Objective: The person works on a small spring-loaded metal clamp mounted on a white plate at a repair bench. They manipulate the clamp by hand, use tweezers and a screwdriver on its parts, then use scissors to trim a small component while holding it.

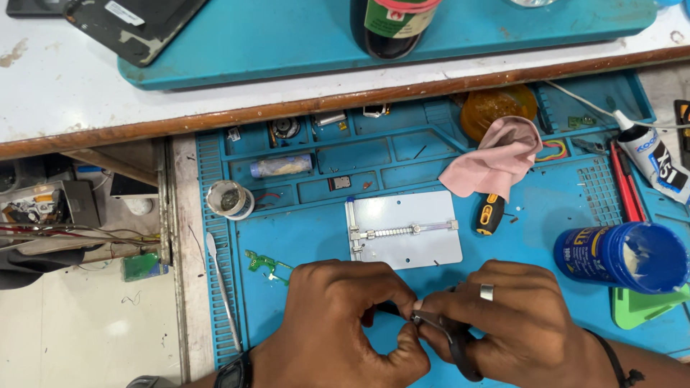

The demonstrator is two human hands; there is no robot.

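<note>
Both my hands meet low over the blue work mat (pixel 546 215). My left hand (pixel 338 316) has its fingers curled and pinches something small and dark at the fingertips; what it is stays hidden. My right hand (pixel 517 316), with a ring on one finger, grips a small metal plier-like tool with dark handles (pixel 449 334) whose tip touches the spot my left fingers pinch. Just beyond my hands lies a white metal holder plate with a sliding clamp bar (pixel 406 230).
On the mat: a pink cloth (pixel 496 158), a yellow-black screwdriver handle (pixel 489 214), a blue jar lying on its side (pixel 622 257), a glue tube (pixel 658 162), a tape roll (pixel 230 200), metal tweezers (pixel 223 287), a green part (pixel 269 266). A dark bottle (pixel 392 25) stands on the upper shelf.
</note>
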